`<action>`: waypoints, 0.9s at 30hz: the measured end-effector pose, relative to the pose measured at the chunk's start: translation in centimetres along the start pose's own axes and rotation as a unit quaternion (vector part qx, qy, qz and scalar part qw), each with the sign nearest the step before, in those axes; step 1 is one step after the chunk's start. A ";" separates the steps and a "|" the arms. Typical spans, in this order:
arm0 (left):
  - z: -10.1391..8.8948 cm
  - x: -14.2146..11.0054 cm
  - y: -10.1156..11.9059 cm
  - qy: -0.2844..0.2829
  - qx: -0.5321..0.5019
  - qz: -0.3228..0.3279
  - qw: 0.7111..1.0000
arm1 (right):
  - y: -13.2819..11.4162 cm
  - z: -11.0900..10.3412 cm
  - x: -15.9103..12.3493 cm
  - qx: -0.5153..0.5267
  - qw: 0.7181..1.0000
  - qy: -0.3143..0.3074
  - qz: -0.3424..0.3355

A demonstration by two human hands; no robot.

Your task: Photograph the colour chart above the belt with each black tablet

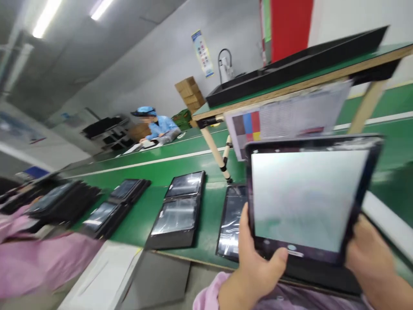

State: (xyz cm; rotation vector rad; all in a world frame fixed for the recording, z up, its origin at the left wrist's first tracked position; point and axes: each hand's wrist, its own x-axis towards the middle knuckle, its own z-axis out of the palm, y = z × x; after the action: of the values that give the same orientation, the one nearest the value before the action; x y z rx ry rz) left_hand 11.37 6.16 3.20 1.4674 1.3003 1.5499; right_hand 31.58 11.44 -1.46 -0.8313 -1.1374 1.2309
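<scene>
Toward four o'clock, held a pale-screened tablet (308, 198), pinched its seven-o'clock corner with left hand (254, 267), clasped its four-o'clock edge with right hand (371, 249).

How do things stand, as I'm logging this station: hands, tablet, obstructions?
Left hand grips tablet at left side; right hand, blurred, at right edge. Tablet raised, screen pale. Nothing seen blocking it; it partly hides another device behind.
</scene>
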 end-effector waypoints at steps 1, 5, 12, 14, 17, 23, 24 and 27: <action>-0.1 0.0 -0.4 0.019 0.029 0.007 0.999 | -0.3 0.5 1.0 0.018 1.000 0.020 0.002; 0.5 0.1 -0.4 0.062 0.141 0.003 0.988 | -3.5 2.8 3.8 0.072 0.996 0.042 0.029; 1.2 0.4 -0.1 0.088 0.242 0.002 0.966 | -7.2 4.2 4.7 0.099 0.993 0.004 0.058; 1.2 0.3 -0.5 0.093 0.256 0.009 0.962 | -7.3 4.2 4.8 0.100 0.994 -0.007 0.048; 1.3 0.1 -0.8 0.095 0.257 0.017 0.962 | -7.4 4.5 4.9 0.096 0.995 -0.022 0.030; 1.3 0.0 -0.6 0.102 0.226 -0.004 0.969 | -7.4 4.7 4.9 0.081 0.996 -0.038 -0.001; 1.3 0.1 -0.6 0.101 0.219 -0.007 0.970 | -7.4 4.7 4.8 0.077 0.996 -0.040 -0.005; 1.5 0.1 -0.6 0.108 0.200 -0.011 0.974 | -7.2 4.6 4.8 0.066 0.997 -0.046 -0.012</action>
State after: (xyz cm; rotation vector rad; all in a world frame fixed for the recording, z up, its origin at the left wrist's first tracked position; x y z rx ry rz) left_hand 12.66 6.81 2.49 1.5420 1.8351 1.5267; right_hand 28.94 14.36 7.50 -0.6659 -1.1239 1.3216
